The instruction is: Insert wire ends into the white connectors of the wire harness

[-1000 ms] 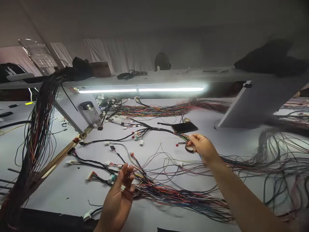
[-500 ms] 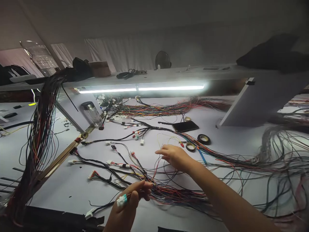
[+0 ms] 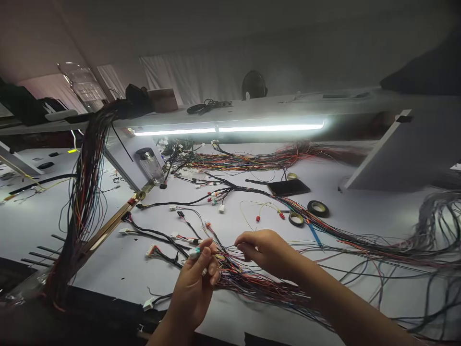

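My left hand (image 3: 198, 278) is closed around a white and teal connector (image 3: 195, 252), which shows between thumb and forefinger. Thin wires run from it toward the right. My right hand (image 3: 262, 249) hovers just to the right, its thumb and fingers pinched together; what lies between them is hidden. Beneath both hands spreads a loose bundle of red, blue and black wires (image 3: 262, 288). Left of the hands lie taped black branches with connectors, among them a white connector with orange wires (image 3: 152, 250). Two red connectors (image 3: 258, 218) on yellow wires lie behind my right hand.
Behind lies a taped harness (image 3: 248, 189). Tape rolls (image 3: 318, 208), a blue pen-like tool (image 3: 315, 234) and a dark flat device (image 3: 289, 187) are near it. A glass jar (image 3: 151, 166) stands back left. Hanging wires (image 3: 88, 178) and a lit shelf (image 3: 273, 113) bound the space.
My left hand has risen and turned with the connector. The right hand has come down, its fingers curling into a pinch. A second red connector now shows on the table. The view has shifted left.
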Demonstrator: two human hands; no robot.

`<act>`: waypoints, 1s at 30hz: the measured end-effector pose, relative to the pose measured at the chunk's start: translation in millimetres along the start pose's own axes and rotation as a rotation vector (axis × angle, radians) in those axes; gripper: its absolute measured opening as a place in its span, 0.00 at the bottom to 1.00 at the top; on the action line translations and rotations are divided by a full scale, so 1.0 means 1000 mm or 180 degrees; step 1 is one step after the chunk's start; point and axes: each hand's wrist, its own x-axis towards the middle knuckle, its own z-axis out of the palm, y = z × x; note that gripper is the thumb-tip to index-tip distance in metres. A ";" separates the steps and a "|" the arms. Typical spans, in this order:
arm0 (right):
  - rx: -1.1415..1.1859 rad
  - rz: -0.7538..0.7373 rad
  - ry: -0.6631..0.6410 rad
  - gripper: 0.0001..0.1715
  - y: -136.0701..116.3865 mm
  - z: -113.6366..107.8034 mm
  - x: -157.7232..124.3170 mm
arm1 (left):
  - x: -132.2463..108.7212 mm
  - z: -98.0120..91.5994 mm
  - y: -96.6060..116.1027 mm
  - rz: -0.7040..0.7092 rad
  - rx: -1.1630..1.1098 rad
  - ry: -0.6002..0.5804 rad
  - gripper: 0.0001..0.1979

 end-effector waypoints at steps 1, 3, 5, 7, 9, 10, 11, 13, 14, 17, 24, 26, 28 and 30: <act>0.0110 0.0108 -0.0026 0.11 0.000 -0.003 0.001 | 0.001 -0.001 0.001 0.0014 0.0051 0.0014 0.14; 0.0202 0.0190 -0.0013 0.12 0.003 -0.008 0.002 | 0.004 -0.002 0.003 0.0082 0.0152 -0.0020 0.14; 0.0260 0.0201 0.0025 0.12 0.009 -0.010 0.005 | 0.007 -0.003 0.003 0.0209 0.0281 -0.0110 0.15; 0.0263 0.0208 0.0234 0.13 0.016 -0.011 0.008 | 0.008 -0.004 0.002 0.0220 0.0392 -0.0150 0.16; 0.0058 0.0007 0.0714 0.14 0.018 -0.011 0.008 | 0.009 -0.004 0.000 0.0075 0.0376 -0.0086 0.17; -0.0078 -0.0183 0.0966 0.16 0.015 -0.011 0.007 | 0.009 -0.003 -0.001 -0.0004 0.0322 -0.0048 0.17; -0.0194 -0.0418 0.1154 0.20 0.010 -0.011 0.005 | 0.009 -0.003 -0.002 -0.0062 0.0254 -0.0014 0.17; -0.0348 -0.0841 0.1214 0.23 -0.006 -0.010 -0.001 | 0.010 -0.001 -0.005 -0.0110 0.0123 -0.0011 0.17; -0.0411 -0.0964 0.1142 0.22 -0.015 -0.008 -0.004 | 0.009 -0.001 -0.006 -0.0125 0.0065 -0.0036 0.16; -0.0797 -0.1060 0.1003 0.13 -0.031 0.002 -0.007 | 0.007 0.000 -0.008 -0.0194 -0.0129 -0.0103 0.17; -0.0478 -0.0790 0.1166 0.10 -0.018 0.021 -0.004 | 0.000 0.001 -0.009 0.0082 0.0337 -0.0064 0.25; -0.0430 -0.0663 0.1184 0.09 -0.018 0.023 -0.009 | -0.001 0.003 -0.010 0.0184 0.0415 -0.0020 0.27; -0.0143 -0.0488 0.1102 0.06 -0.017 0.022 -0.013 | -0.001 0.004 -0.010 0.0159 0.0447 -0.0058 0.27; 0.0254 -0.0316 0.0949 0.06 -0.012 0.018 -0.016 | -0.001 0.005 -0.010 0.0095 0.0597 -0.0113 0.26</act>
